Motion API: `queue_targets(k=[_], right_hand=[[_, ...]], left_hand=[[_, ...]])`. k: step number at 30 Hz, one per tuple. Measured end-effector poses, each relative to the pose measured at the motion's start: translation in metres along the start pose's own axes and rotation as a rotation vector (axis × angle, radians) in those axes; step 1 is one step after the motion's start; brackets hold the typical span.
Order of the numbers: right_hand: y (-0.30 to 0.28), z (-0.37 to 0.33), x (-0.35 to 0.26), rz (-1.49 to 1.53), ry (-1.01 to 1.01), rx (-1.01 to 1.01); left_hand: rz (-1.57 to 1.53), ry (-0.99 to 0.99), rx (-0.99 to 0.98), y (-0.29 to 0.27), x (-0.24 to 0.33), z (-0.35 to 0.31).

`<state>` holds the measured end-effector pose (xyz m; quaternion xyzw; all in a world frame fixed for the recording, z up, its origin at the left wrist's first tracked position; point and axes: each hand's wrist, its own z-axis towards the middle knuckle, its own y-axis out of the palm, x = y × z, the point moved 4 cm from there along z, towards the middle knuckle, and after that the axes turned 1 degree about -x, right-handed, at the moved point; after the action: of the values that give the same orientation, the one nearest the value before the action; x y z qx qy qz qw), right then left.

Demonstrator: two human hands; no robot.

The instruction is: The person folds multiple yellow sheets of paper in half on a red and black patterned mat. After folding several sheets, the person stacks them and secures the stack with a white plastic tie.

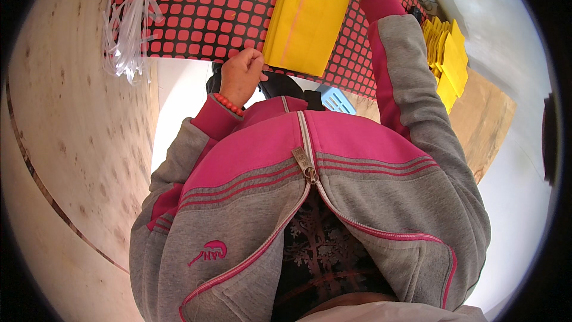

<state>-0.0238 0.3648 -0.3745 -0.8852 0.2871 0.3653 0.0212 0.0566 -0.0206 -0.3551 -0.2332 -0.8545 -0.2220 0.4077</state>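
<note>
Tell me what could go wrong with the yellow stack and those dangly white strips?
The yellow stack could slip off if the left hand nudges it, because its near end lies right by the edge of the patterned table. The white strips might slide down, since their ends hang past the table's edge. The other yellow pile, over on the right, could perhaps spill, as its pieces sit unevenly.
</note>
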Motion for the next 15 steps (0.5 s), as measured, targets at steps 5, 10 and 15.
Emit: queue_targets(k=[5,10,15], right_hand=[[-0.001,0.003,0.001,0.005,0.025,-0.003],[0.007,-0.006,-0.001,0.005,0.027,-0.019],[0.024,-0.030,0.001,0.033,-0.043,-0.124]], left_hand=[[-0.076,-0.017,-0.010,-0.002,0.000,0.000],[0.025,0.023,0.003,0.001,0.001,0.003],[0.071,0.053,0.010,0.002,0.000,0.003]])
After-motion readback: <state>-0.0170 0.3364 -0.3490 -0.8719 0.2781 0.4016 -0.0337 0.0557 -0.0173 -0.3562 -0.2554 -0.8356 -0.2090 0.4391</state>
